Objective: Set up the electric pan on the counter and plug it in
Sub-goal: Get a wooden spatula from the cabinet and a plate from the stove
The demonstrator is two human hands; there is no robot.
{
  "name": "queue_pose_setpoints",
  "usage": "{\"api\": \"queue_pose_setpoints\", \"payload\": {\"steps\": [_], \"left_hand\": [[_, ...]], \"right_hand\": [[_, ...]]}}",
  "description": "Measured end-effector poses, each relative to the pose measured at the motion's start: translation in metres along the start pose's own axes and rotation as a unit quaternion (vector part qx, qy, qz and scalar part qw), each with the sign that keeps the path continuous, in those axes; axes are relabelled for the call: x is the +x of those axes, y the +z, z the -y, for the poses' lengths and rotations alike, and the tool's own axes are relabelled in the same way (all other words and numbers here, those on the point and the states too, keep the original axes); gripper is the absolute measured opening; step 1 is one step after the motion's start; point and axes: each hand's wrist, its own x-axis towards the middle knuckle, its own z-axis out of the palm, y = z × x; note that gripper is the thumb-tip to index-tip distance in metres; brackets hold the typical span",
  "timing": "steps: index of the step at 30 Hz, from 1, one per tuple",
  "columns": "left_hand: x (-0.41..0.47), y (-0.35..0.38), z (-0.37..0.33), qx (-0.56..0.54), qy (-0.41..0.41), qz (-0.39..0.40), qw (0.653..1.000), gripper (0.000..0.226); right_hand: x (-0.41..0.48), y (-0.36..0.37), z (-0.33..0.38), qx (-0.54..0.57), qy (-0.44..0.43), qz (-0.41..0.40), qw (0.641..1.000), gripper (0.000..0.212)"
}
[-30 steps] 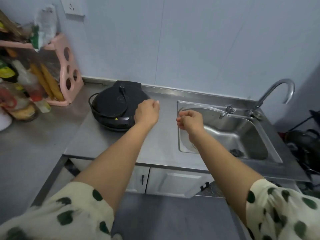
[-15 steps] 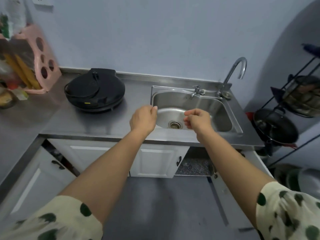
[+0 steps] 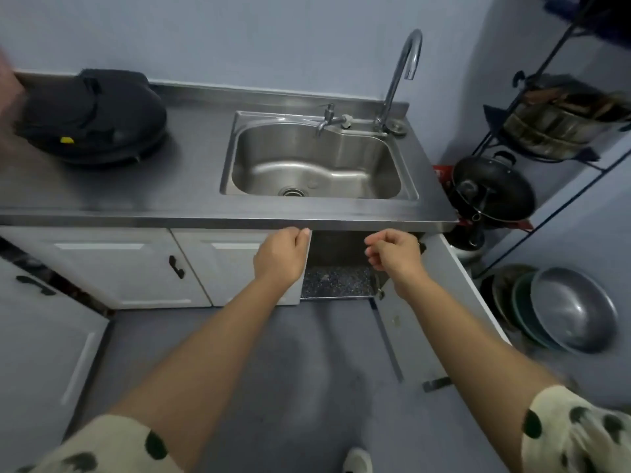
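The black electric pan (image 3: 92,117) sits with its lid down at the back left of the steel counter (image 3: 164,199). No cord, plug or wall socket shows. Both my hands are low, in front of the cabinets under the counter's front edge. My left hand (image 3: 281,256) is curled like a fist, its fingertips at the right edge of a white cabinet door (image 3: 235,268); I cannot tell whether it touches the door. My right hand (image 3: 396,256) hangs loosely curled and holds nothing, in front of the open cabinet (image 3: 341,257) under the sink.
A steel sink (image 3: 317,158) with a tall faucet (image 3: 399,73) fills the counter's right half. The open cabinet's door (image 3: 420,322) swings out toward me. A black rack at the right holds pots and a lidded wok (image 3: 491,189). Metal bowls (image 3: 573,308) lean by the floor.
My view has turned right and down, away from the pan. Both hands dropped from above the counter to the cabinet fronts below the sink.
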Motion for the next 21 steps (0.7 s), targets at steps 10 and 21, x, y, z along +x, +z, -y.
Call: {"api": "queue_pose_setpoints", "payload": {"steps": [10,21], "left_hand": [[0.046,0.177,0.007,-0.003,-0.060,0.012,0.998,0.048],[0.135,0.325,0.101,-0.047,-0.058,0.008,0.997,0.047]], "right_hand": [[0.136,-0.025,-0.116,-0.018,0.020,0.047,0.998,0.029],[0.262,0.045,-0.237,-0.005,0.029,0.087,0.996,0.028]]}}
